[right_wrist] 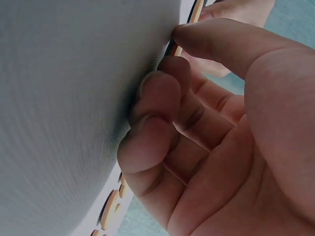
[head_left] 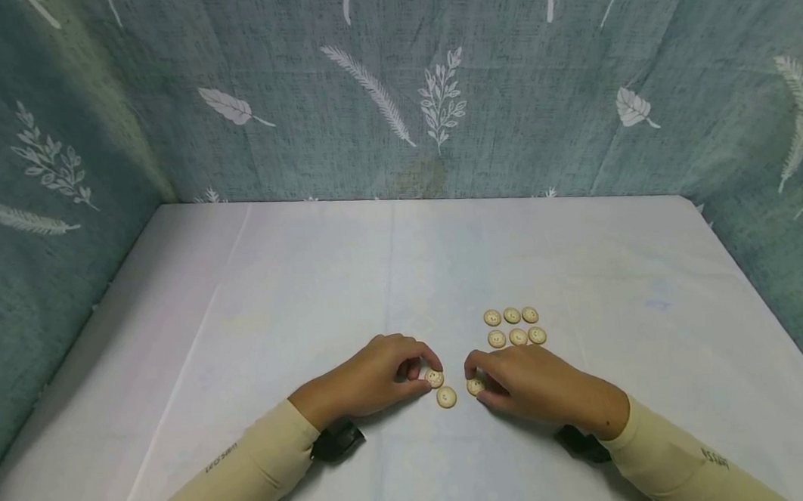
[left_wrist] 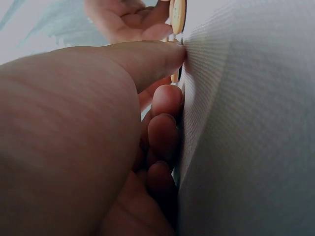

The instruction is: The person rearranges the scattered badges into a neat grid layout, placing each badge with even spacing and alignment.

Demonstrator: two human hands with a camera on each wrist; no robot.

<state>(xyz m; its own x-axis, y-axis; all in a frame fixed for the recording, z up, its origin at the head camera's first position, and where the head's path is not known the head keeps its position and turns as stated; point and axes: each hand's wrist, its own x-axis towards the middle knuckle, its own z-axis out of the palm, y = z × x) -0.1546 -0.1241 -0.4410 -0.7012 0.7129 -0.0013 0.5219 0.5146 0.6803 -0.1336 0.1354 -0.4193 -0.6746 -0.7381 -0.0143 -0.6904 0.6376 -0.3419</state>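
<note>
Low centre of the frame, the left hand [head_left: 384, 372] has its grip pinching a round button [head_left: 434, 378] on the white desk [head_left: 294, 286]; rightward, the right hand [head_left: 538, 385] pinches a second button [head_left: 475, 387]. A loose button [head_left: 446, 397] lies between; six buttons [head_left: 518, 337] sit above the right hand.

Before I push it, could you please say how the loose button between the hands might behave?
The loose button lies flat, so it would probably slide rather than roll. Its small disc shape suggests little weight. The woven white cloth beneath might add drag.
</note>
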